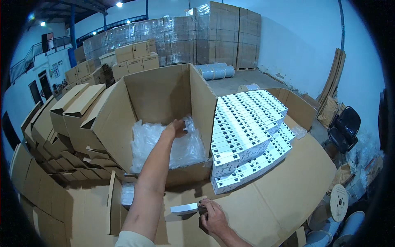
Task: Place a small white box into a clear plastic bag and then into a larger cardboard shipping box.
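Observation:
My left hand [176, 128] reaches down into a large open carton [158, 88], its fingers curled at the clear plastic bags [150, 140] heaped inside; the fingertips are partly hidden. Low in front of the carton, my right hand [214, 217] has its thumb and fingers closed at the right end of a small white box [184, 209]. Beside the large carton, to the right, small white boxes with dark square marks [247, 123] lie stacked in long tiers. Under my left forearm, a smaller open carton [113, 206] shows plastic-wrapped contents [127, 194].
Folded and open brown cartons [78, 111] crowd the left. A cardboard-covered surface [267, 197] carries the work. White spools [339, 202] and a dark chair [345, 127] stand at the right. Wrapped pallets [222, 37] and more cartons [133, 57] rise behind.

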Available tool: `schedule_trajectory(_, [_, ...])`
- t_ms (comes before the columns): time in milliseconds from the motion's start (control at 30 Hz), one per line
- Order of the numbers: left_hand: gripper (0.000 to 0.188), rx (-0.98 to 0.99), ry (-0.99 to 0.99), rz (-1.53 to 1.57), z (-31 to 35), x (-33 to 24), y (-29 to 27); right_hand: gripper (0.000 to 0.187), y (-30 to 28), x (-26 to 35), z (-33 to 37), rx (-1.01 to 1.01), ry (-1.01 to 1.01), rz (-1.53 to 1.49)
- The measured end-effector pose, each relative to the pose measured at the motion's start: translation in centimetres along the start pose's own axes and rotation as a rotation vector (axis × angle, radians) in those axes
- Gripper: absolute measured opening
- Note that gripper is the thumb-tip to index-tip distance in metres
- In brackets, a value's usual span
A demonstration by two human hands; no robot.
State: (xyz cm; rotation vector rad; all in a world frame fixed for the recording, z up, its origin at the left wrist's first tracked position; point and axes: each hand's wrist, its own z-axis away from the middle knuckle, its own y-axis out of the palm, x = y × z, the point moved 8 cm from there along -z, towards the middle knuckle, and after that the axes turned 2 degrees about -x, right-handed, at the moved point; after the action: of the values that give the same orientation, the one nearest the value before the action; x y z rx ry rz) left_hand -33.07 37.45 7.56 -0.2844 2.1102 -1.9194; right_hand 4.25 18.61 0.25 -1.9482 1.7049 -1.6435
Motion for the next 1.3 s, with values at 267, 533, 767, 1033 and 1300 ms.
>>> schedule_trajectory(267, [0.042,0.096,0.224,0.239,4.1,-1.1,-5.1,0.047,-0.3,0.5,-0.4,-0.018,-0.011,-0.024])
schedule_trajectory(533, [0.017,-0.122,0.178,0.237,4.1,0.8,-7.9,0.047,0.0,0.3,0.1,-0.027,-0.012,-0.034])
schedule_trajectory(767, [0.013,-0.48,0.069,0.28,6.8,0.8,-14.2,0.047,-0.2,0.3,-0.1,-0.039,-0.011,-0.036])
schedule_trajectory(1033, [0.016,-0.654,0.05,0.479,6.7,3.5,-14.8,0.045,-0.4,0.8,-0.2,-0.038,-0.021,-0.032])
schedule_trajectory(1300, [0.018,-0.828,-0.117,1.014,8.1,6.9,-17.4,0.042,-0.4,0.3,0.4,-0.047,-0.022,-0.027])
